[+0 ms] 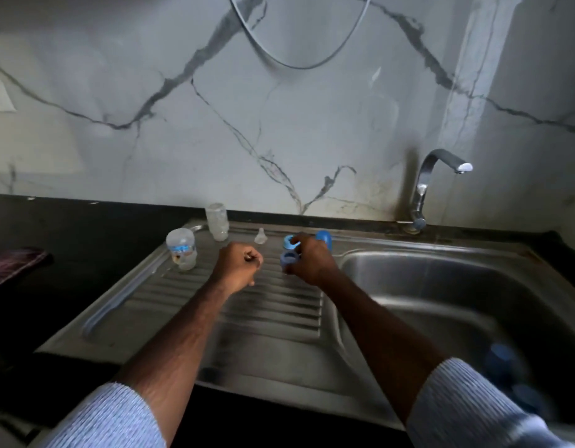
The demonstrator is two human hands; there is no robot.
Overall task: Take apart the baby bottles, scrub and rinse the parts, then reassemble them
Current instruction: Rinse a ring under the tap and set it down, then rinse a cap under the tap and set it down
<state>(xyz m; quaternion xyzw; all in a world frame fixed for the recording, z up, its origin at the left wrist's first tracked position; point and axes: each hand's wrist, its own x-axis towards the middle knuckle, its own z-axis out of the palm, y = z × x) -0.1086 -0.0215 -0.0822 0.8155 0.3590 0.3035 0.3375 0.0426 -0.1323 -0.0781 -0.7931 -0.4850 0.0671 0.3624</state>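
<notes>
Over a steel draining board [266, 305], a blue bottle collar [287, 258] is grasped by the right hand [312, 261]; the left hand [236, 265] is clenched, possibly around something small. A loose teat [260, 237] nearby could be knocked into the sink [441, 286].

Two bare forearms reach out from pale blue sleeves with fine white stripes, the left sleeve [108, 418] and right sleeve [470, 405] both pushed up toward the elbows. The fabric looks ribbed or finely pinstriped. The left hand [237, 265] and right hand [312, 260] are ungloved
</notes>
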